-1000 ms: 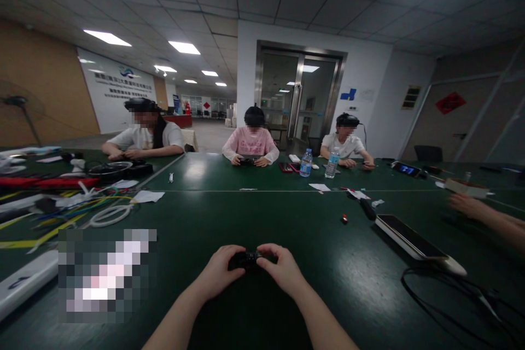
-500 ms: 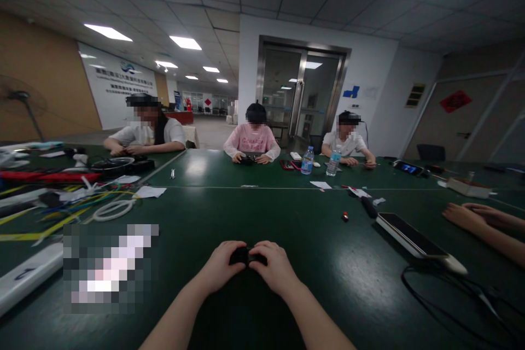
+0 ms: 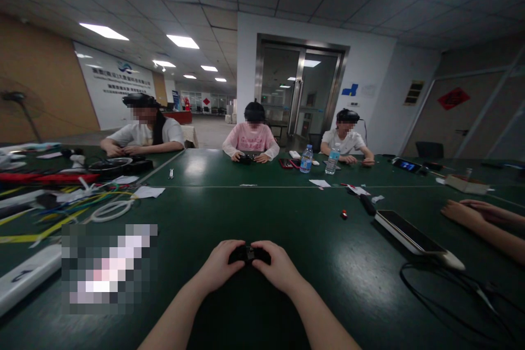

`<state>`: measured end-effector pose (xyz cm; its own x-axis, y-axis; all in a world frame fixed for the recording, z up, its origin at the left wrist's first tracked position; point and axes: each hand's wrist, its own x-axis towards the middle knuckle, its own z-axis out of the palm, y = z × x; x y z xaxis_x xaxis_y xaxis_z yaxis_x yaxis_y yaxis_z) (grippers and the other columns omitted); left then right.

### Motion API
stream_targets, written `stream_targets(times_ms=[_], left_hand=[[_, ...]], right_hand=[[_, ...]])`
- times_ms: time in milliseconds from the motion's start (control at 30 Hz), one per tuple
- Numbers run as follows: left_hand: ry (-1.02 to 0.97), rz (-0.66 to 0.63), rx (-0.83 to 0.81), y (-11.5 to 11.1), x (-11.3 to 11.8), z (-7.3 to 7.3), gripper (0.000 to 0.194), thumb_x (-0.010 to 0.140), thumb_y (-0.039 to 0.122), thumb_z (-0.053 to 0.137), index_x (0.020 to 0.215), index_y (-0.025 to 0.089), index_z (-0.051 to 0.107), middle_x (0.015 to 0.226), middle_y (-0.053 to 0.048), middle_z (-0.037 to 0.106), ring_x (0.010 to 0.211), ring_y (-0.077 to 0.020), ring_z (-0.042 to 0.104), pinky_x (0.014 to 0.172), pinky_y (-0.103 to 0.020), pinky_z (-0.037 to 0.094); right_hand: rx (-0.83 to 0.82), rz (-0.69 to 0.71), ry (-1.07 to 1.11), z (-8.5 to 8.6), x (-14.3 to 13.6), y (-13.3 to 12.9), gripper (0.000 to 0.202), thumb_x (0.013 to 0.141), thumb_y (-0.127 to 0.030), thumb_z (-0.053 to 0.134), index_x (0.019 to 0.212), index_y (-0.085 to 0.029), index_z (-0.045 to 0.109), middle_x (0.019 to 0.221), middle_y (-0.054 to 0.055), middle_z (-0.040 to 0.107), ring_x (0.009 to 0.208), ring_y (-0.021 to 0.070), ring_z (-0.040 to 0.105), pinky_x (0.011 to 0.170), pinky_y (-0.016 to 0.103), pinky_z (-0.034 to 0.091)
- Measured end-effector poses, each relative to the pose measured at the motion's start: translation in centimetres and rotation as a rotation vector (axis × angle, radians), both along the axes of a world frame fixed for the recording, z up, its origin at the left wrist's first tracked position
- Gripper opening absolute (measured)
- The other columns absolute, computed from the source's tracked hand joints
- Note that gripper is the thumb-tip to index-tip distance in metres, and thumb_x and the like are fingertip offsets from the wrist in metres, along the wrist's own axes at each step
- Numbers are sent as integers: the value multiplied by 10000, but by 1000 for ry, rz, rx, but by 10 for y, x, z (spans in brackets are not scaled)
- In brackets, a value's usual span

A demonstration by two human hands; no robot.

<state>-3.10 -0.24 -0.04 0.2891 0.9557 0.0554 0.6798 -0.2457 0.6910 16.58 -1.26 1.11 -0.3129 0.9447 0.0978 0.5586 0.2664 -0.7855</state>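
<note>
Between my two hands is a small black object (image 3: 250, 254) with a greyish piece in its middle; its kind I cannot make out. Its left end is gripped by my left hand (image 3: 223, 265), thumb below and fingers curled over the top. My right hand (image 3: 275, 266) pinches the other end in the same way. The fingers hide both ends, so only the centre shows. Both forearms reach in from the bottom edge, low over the dark green table (image 3: 254, 213).
To the left lie a coiled white cable (image 3: 111, 210), a white power strip (image 3: 30, 276) and a blurred-out item. On the right are a small red thing (image 3: 344, 214), a white device with a dark screen (image 3: 410, 231) and black cables. Several people sit around; another person's hands (image 3: 463, 214) rest at right.
My hands have parted a little, and more of the black object's middle shows between them. The whole view has shifted very slightly.
</note>
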Motion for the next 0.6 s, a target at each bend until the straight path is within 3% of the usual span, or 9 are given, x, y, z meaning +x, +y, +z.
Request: stream_targets(times_ms=[233,600], left_hand=[[3,-9,38,3,1,-5,517,667,317,582,1166,196,526,1214,-86,556,1150,-236,464,996,-370,333],[16,0,24,2,0,-3,496,692,319,563,1170,196,522,1221,-86,548,1151,-230,463,995,-368,335]], right_hand=[[40,2,-6,-7,-1,6,235,749,-198,566,945,-292,655,1104,-1,580,1053,175,524,965,335,366],[27,14,34,-3,1,2,312,727,-163,559,1012,-280,606,1080,-12,590,1049,175,525,951,338,385]])
